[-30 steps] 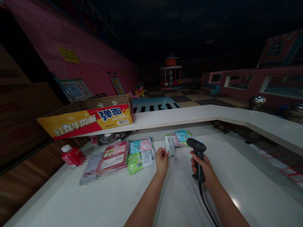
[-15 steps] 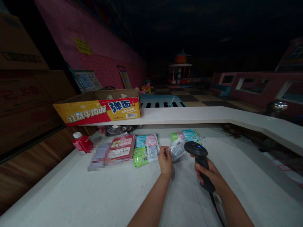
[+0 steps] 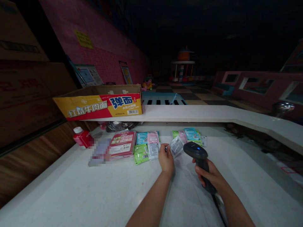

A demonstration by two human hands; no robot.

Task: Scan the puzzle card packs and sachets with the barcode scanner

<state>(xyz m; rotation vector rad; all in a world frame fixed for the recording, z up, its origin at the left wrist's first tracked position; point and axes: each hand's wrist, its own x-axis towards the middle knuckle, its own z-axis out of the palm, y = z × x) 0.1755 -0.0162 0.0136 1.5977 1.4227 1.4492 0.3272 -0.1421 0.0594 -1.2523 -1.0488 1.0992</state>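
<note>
My left hand (image 3: 166, 159) pinches the edge of a small clear-and-white plastic packet (image 3: 176, 146) with a printed barcode label, held tilted above the white counter (image 3: 113, 195). My right hand (image 3: 209, 176) is wrapped round the handle of a black barcode scanner (image 3: 196, 150), whose head points left at the packet. A blue light shows on top of the scanner, and its cable runs down to the bottom edge. Left of my left hand lie green, blue, pink and white packets (image 3: 142, 153). Behind the held packet lie more coloured packets (image 3: 192, 134).
Flat red packages (image 3: 123, 143) and a red bottle with a white cap (image 3: 82, 137) stand at the left. A raised white ledge (image 3: 189, 113) crosses the back, bearing a yellow-and-red open carton (image 3: 101, 105). Brown boxes (image 3: 30, 91) are stacked at far left.
The camera view has shifted slightly. The packet has turned a little more upright in my left hand, and the scanner head sits slightly nearer to it. Both grips are the same.
</note>
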